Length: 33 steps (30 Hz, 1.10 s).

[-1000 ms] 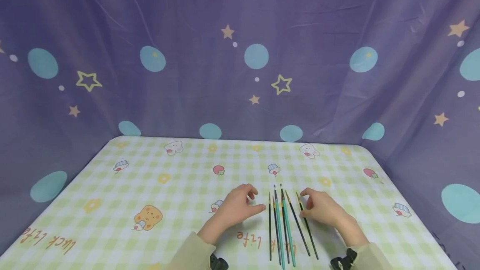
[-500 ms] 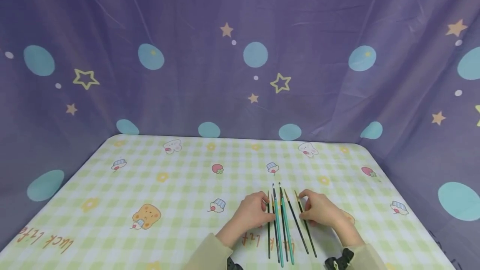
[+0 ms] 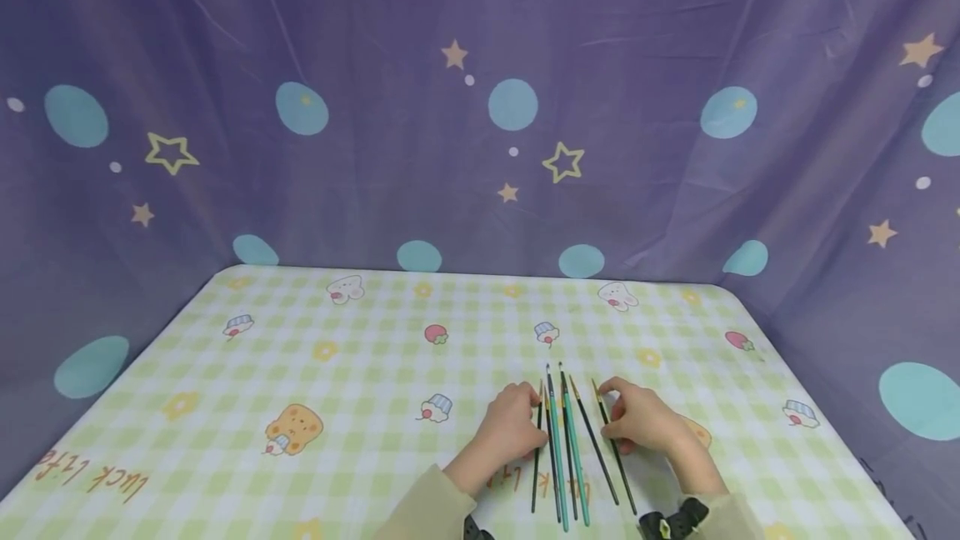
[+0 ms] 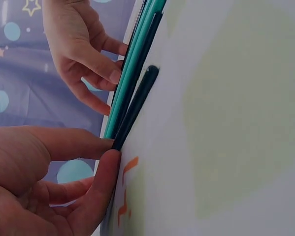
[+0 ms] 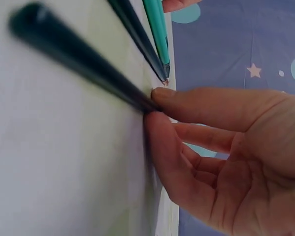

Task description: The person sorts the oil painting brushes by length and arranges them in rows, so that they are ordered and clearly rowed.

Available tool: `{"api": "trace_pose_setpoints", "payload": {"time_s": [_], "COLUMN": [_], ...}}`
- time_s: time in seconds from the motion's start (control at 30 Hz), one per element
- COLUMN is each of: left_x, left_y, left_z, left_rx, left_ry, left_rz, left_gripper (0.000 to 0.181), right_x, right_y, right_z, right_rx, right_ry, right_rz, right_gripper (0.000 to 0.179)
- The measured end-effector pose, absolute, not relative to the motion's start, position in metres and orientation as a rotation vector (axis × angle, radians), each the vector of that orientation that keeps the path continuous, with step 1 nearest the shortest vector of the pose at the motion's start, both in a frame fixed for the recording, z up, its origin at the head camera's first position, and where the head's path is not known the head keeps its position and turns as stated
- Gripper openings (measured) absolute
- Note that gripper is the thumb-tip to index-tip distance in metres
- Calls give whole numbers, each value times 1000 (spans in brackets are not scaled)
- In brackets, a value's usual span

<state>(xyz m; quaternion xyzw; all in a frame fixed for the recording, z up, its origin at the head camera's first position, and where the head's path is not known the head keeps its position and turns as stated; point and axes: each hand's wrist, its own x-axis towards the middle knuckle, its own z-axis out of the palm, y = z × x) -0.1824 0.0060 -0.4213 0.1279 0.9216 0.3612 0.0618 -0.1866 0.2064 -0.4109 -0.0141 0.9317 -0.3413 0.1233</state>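
Several slim paintbrushes lie in a loose fan on the checked tablecloth, bristles pointing away from me. Two have teal handles (image 3: 578, 473); the others are black. With thumb and forefinger, my left hand (image 3: 510, 425) pinches the leftmost black paintbrush (image 3: 535, 482); the left wrist view shows its dark handle (image 4: 141, 93) between the fingertips. At the fan's other side my right hand (image 3: 642, 417) pinches the rightmost black paintbrush (image 3: 622, 472), whose handle end (image 5: 63, 46) looms blurred in the right wrist view. Another black paintbrush (image 3: 600, 461) lies just left of that one, apart from my fingers.
A green-and-white checked tablecloth (image 3: 360, 382) with cartoon prints covers the table. Behind it and at both sides hangs a purple curtain (image 3: 390, 148) with stars and teal dots. Each wrist wears a black strap (image 3: 675, 519) below a pale sleeve.
My left hand has moved right to the leftmost paintbrush and taken hold of it; that brush now slants slightly, handle end to the left. The right hand has stayed at the rightmost paintbrush.
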Motion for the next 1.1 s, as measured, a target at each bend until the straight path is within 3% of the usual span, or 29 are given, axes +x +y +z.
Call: {"api": "trace_pose_setpoints", "payload": {"time_s": [1.1], "left_x": [-187], "left_y": [3], "left_z": [-416], "left_rx": [284], "left_ry": [2705], "left_rz": [1140], "left_gripper": [31], "right_x": [-187], "right_y": [207], "right_z": [-415], "right_rx": [29], "right_ry": [2671], "right_rz": [-1054], "right_gripper": [51]}}
